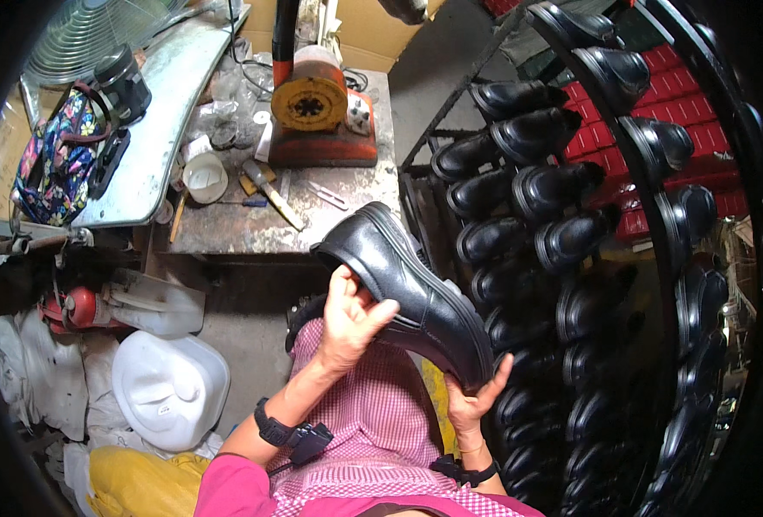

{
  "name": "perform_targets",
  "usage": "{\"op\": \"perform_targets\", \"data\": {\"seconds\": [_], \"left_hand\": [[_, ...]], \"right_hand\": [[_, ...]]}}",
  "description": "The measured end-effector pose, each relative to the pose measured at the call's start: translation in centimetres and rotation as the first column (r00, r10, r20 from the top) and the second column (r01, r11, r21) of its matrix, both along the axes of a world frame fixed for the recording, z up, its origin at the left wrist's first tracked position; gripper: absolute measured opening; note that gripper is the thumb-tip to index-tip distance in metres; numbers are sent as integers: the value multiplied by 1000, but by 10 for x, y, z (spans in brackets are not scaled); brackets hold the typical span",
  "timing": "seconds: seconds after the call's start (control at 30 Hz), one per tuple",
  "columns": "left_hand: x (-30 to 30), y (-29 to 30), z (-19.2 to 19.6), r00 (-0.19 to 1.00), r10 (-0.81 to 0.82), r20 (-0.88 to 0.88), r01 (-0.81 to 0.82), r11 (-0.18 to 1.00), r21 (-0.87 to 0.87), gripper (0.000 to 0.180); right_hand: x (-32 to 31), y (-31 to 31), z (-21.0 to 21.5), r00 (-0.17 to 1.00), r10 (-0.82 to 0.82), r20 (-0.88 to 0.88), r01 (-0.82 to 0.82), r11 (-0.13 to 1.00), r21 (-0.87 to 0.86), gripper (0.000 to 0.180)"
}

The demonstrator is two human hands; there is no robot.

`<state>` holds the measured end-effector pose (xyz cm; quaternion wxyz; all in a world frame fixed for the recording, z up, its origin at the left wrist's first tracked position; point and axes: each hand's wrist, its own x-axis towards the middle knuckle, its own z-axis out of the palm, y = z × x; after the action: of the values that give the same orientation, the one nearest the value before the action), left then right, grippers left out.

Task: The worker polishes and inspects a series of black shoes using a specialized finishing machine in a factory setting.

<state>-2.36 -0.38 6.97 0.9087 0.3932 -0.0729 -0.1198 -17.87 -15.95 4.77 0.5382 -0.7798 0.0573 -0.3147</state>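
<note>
A glossy black leather shoe [407,289] is held up in front of me, tilted on its side with the sole edge toward the upper right. My left hand [353,323] grips it by the collar opening, thumb lying along the upper and fingers partly hidden behind it. At its lower right end, my right hand [474,398] holds the shoe from below, and some of those fingers are behind it.
A stained workbench [252,231] ahead bears an orange machine [321,116], a white cup [205,177] and a brush [274,194]. A rack of black shoes [554,189] stands on the right, red boxes [683,112] behind it. At left are a white jug [170,388] and yellow sack [144,478].
</note>
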Motion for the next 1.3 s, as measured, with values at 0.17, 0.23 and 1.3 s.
{"op": "perform_targets", "data": {"seconds": [0.17, 0.23, 1.3], "left_hand": [[-63, -13, 1, 999, 26, 30, -31, 983, 181, 73], [-81, -9, 1, 998, 12, 69, -25, 979, 202, 69], [-171, -61, 104, 827, 130, 546, -257, 953, 161, 34]], "right_hand": [[-40, 4, -40, 976, -102, -193, 136, 975, 173, 75], [-49, 10, -48, 975, -114, -193, 150, 972, 182, 75], [-189, -93, 111, 980, -182, 79, 88, 758, 647, 69]]}}
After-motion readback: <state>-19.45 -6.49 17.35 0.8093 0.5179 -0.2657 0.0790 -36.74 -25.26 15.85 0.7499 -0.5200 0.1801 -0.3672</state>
